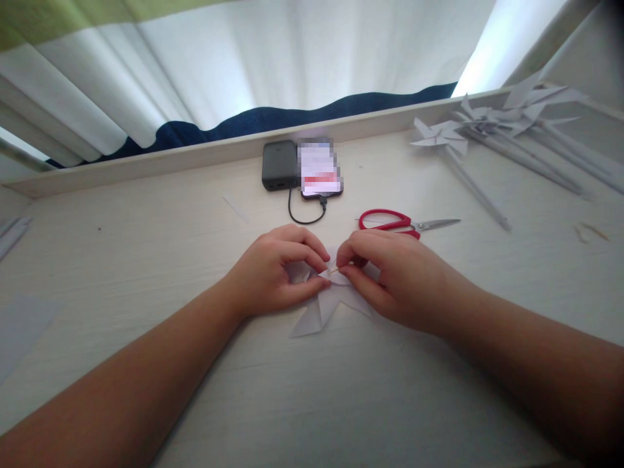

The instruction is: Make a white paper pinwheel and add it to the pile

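A white paper pinwheel lies low over the table in front of me, its folded points spreading toward me. My left hand is closed on it from the left, thumb and fingers pinching the paper near its centre. From the right, my right hand pinches a thin wooden toothpick whose tip meets the pinwheel's middle. Whether the tip has gone through the paper I cannot tell. Both hands cover parts of the pinwheel. Just beyond my right hand rest red-handled scissors, blades pointing right.
Several paper pinwheels on rolled sticks lie at the back right. A power bank is cabled to a phone near the raised back edge. Small wooden bits lie right, a paper sheet left. Curtains hang behind.
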`<act>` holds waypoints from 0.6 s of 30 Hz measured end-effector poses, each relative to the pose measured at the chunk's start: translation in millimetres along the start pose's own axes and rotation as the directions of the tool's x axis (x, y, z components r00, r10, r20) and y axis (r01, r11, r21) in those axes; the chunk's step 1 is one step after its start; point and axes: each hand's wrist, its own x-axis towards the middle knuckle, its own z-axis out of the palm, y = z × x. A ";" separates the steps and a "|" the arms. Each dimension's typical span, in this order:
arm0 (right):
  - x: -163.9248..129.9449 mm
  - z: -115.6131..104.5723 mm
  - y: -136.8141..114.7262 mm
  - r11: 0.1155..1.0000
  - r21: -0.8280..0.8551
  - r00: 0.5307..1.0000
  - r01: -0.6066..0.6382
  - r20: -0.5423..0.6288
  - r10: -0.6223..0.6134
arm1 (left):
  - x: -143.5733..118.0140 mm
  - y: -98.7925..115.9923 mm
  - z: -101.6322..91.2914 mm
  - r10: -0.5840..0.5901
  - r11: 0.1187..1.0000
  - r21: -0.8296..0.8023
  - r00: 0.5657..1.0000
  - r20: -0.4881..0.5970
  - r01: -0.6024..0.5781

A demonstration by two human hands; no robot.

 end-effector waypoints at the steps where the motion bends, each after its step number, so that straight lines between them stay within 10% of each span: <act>1: 0.0 0.3 -0.2 1.000 0.000 1.000 -0.003 -0.001 0.003 | -0.1 0.1 0.0 -0.001 1.000 0.001 1.000 0.001 0.001; 18: -2.0 1.9 -2.2 1.000 0.012 1.000 -0.019 -0.005 0.019 | -0.9 -0.3 -0.5 0.017 1.000 -0.008 1.000 0.002 -0.017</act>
